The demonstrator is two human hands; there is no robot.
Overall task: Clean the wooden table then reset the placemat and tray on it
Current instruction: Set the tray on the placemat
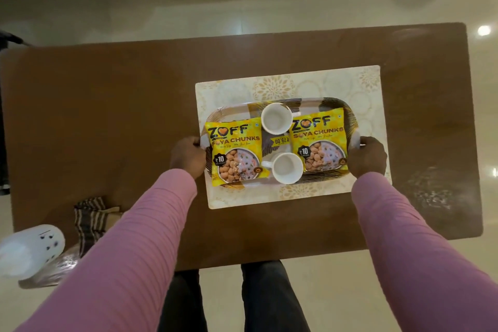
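Tipping is the chief danger here, in my judgement. The tray (336, 104) carries 2 loose white cups, the far cup (276, 118) and the near cup (287, 169). It also carries 2 yellow snack packets, the left packet (234, 153) and the right packet (319, 143). Nothing is fastened down. If 1 hand rose or pulled faster than the other, the cups could slide or topple against the rim, or go over it onto the wooden table (107, 116). The left packet overhangs the tray's near rim, so it might slip off first. Another risk is the placemat (283, 83) beneath: a dragged tray could pull it askew (this view does not show whether the tray rests on the mat or hangs just above it).

The tray lies straight ahead of the person, squarely between the 2 hands. The left hand (187, 155) curls round the tray's left short end, and the right hand (367, 155) curls round its right short end. Both hands grip the rim, which hides the fingertips. Pink sleeves cover both arms.

The placemat, pale with gold flower patterns, lies on the right half of the table and shows around the tray. Well apart from the hands, at the table's near left corner, lie a striped cloth (90, 219) and, near it, a white bottle (29, 249).
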